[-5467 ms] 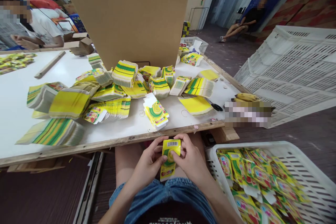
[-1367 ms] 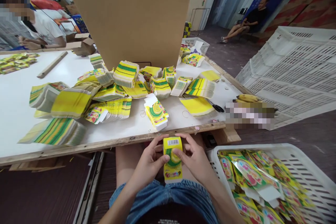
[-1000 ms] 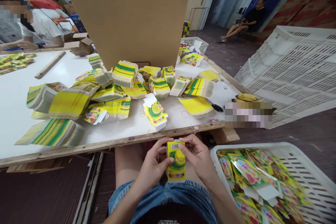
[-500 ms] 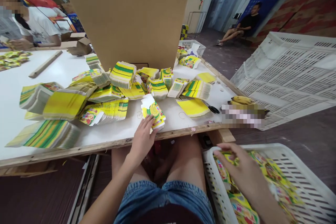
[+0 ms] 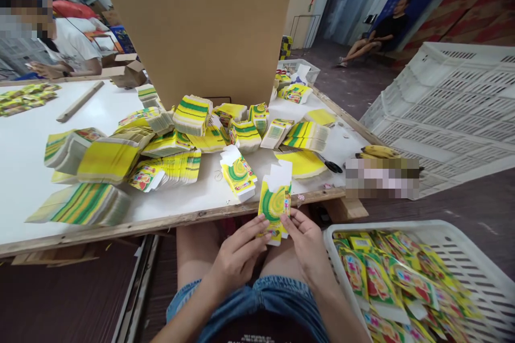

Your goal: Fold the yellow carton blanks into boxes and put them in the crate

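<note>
A small yellow-green carton (image 5: 274, 201) with white flaps standing up is held over the table's front edge, above the lap. My left hand (image 5: 241, 249) pinches its lower left side. On its right side, the fingers of my right hand (image 5: 308, 241) are closed. A few similar cartons (image 5: 238, 172) lie together on the table just left of it. Behind them are stacks of flat yellow cartons (image 5: 189, 115), and more stacks (image 5: 82, 203) spread to the left.
A white basket (image 5: 450, 230) of filled yellow packs is at the lower right. Scissors (image 5: 333, 166) and bananas (image 5: 378, 152) lie near the table's right edge. A large cardboard sheet (image 5: 197, 27) stands behind the stacks. White crates (image 5: 454, 118) are stacked at right. Two people sit farther off.
My left hand has left the cartons on the table and now holds one over the lap. My right hand has moved from the basket to the same carton. The view has shifted slightly.
</note>
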`<act>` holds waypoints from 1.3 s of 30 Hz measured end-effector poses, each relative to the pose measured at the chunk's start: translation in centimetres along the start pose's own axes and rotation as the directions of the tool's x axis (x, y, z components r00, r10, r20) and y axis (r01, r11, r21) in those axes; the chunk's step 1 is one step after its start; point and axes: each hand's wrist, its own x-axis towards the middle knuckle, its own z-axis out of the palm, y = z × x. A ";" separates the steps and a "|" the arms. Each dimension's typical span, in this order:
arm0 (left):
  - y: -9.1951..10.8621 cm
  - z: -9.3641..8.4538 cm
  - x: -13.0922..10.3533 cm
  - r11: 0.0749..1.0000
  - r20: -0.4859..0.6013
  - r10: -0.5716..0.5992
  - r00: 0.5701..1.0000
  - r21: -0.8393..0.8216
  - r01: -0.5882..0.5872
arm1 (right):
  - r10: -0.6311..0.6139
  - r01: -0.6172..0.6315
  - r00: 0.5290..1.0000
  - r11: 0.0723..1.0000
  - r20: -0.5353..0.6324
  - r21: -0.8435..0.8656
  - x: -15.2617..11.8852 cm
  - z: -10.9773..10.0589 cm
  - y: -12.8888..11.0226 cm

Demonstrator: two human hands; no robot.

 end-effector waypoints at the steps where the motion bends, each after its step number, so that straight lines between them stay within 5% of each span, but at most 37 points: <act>1: 0.3 0.3 -0.1 0.994 -0.067 -0.068 0.995 -0.085 0.062 | 0.001 -0.001 1.000 1.000 0.013 0.017 -0.3 0.0 0.1; 4: 0.8 0.5 0.2 0.830 -0.193 -0.431 0.881 -0.467 0.304 | 0.024 -0.032 0.996 0.996 0.086 0.087 -1.5 0.3 0.3; 6: 0.8 0.4 0.6 0.597 -0.061 -0.627 0.776 -0.677 0.429 | 0.044 -0.058 0.993 0.990 0.112 0.127 -2.2 0.8 0.5; 9: 0.7 0.1 1.1 0.313 0.212 -0.679 0.703 -0.782 0.539 | 0.057 -0.072 0.992 0.989 0.115 0.133 -2.9 1.7 0.7; 11: 0.9 -0.1 1.4 0.229 0.288 -0.660 0.694 -0.802 0.552 | 0.041 -0.052 0.994 0.993 0.105 0.107 -3.1 1.9 0.8; 17: 1.2 0.2 1.6 0.283 0.266 -0.671 0.692 -0.771 0.571 | -0.055 0.066 0.995 0.988 0.081 -0.139 -3.0 1.1 0.7; 23: 0.6 1.2 1.3 0.371 0.119 -0.784 0.610 -0.698 0.613 | -0.042 0.057 0.997 0.973 0.069 -0.224 -3.5 1.4 0.7; 28: 1.2 1.0 1.5 0.494 0.080 -0.729 0.679 -0.626 0.604 | -0.151 0.156 0.988 0.932 0.040 -0.328 -3.1 1.1 0.9; 33: 1.7 -0.7 1.6 0.454 0.257 -0.640 0.724 -0.633 0.627 | -0.172 0.236 0.947 0.945 0.271 -0.226 -2.2 -0.4 0.7; 39: 1.7 -1.5 1.6 0.313 0.426 -0.570 0.703 -0.678 0.665 | -0.157 0.273 0.911 0.923 0.382 -0.271 -1.5 -1.4 -0.7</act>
